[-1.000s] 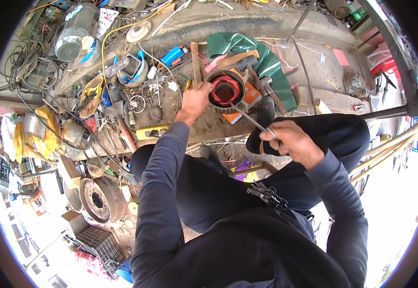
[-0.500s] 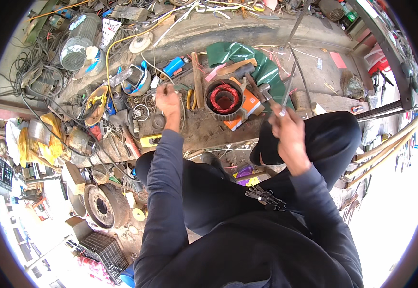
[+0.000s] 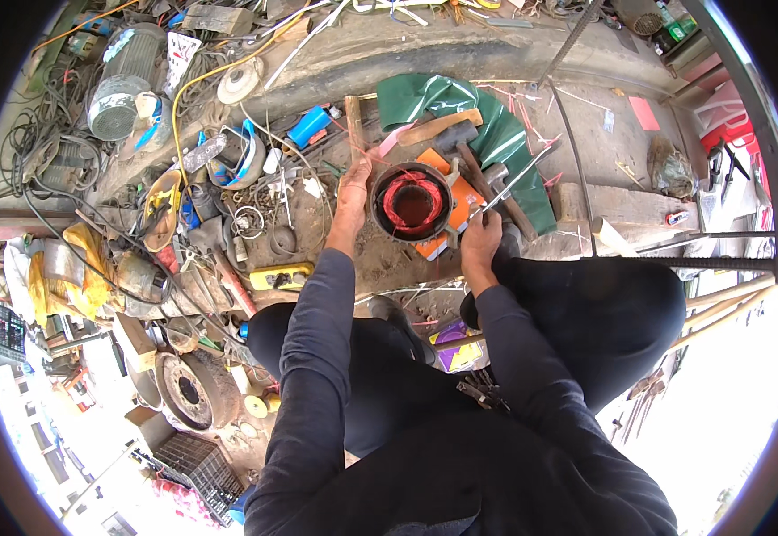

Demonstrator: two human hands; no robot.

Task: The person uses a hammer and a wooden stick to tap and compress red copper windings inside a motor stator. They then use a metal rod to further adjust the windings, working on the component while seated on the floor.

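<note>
Left hand (image 3: 349, 201) near the left rim of a round, rough grey metal housing (image 3: 396, 234), its grip I cannot tell; the housing stands between the 2 hands, strand-like red windings (image 3: 391, 198) inside, seemingly being worked, so the next move calls for steadiness; right hand (image 3: 481, 239) clamped on 1 slim, shiny rod (image 3: 518, 178)

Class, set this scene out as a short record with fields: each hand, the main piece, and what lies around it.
Left hand: beside the round metal casing; contact unclear
Right hand: gripping a thin metal rod, far end up and to the right
Inside casing: red coil
Partly covered by casing: orange package
Beyond, to the right: green sheet
Beyond, to the left: blue cylinder
</note>
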